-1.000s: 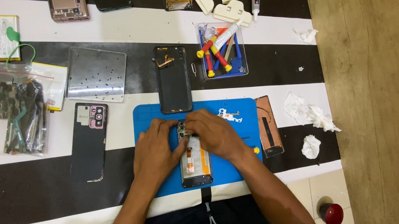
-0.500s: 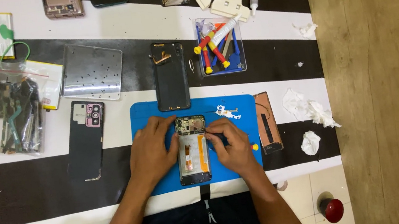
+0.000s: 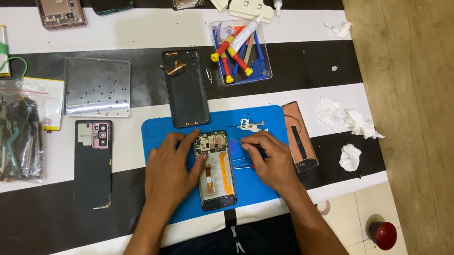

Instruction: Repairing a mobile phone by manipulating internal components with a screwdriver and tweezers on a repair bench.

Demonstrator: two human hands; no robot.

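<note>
— Phone (image 3: 215, 170) lies opened on the blue mat (image 3: 263, 119), head view. Left hand (image 3: 168, 174)?
— Spread flat, fingertips steadying the phone's left edge.
— Right hand (image 3: 268, 160)?
— Fingers pinched on a thin tool (image 3: 235, 142), tip near the phone's top.

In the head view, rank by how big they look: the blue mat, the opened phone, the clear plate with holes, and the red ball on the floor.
1. blue mat
2. clear plate with holes
3. opened phone
4. red ball

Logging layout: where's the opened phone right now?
Head view, lower centre: the opened phone lies on the blue mat, between the left hand and right hand, just below the black back cover.
</note>
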